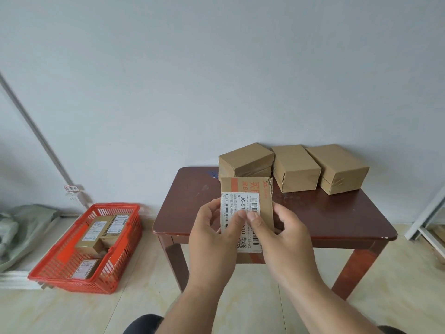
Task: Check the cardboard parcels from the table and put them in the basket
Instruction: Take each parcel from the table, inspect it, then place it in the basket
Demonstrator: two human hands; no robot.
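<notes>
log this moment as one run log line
step: checking parcel | both hands: left hand, right hand grip labelled parcel | table: three parcels | basket: several parcels

labelled parcel [248, 208] held upright, three parcels [295, 168] on table, red basket [115, 239]

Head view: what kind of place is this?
Probably a plain room used for small-scale parcel sorting, not a warehouse. Clues: taped cardboard parcels lined up on a small dark wooden table, a red plastic basket of labelled boxes on the tiled floor, bare pale walls.
</notes>
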